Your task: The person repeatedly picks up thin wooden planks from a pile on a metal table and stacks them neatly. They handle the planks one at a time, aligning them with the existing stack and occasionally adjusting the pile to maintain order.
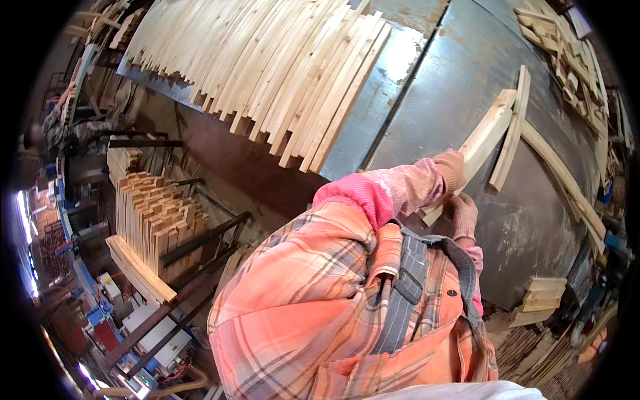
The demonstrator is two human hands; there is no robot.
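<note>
My left hand [449, 169], in a pinkish knit glove, wraps over a pale wooden board [489, 135] lying slantwise above the metal tabletop [527, 227]. Closer to my body, my gloved right hand [464, 212] is closed at the near part of that same board, its fingers partly hidden. The board's far end meets a shorter wooden strip [512, 130] that lies across the table. Beyond it, a long wooden strip [563, 175] runs toward the right edge.
Many wooden strips [267, 73] lie side by side on the table at the far left. A heap of offcuts [567, 67] sits at the far right. Short boards [539, 295] are at the lower right. Left of me, wood pieces [157, 213] are stacked by a metal frame [207, 239].
</note>
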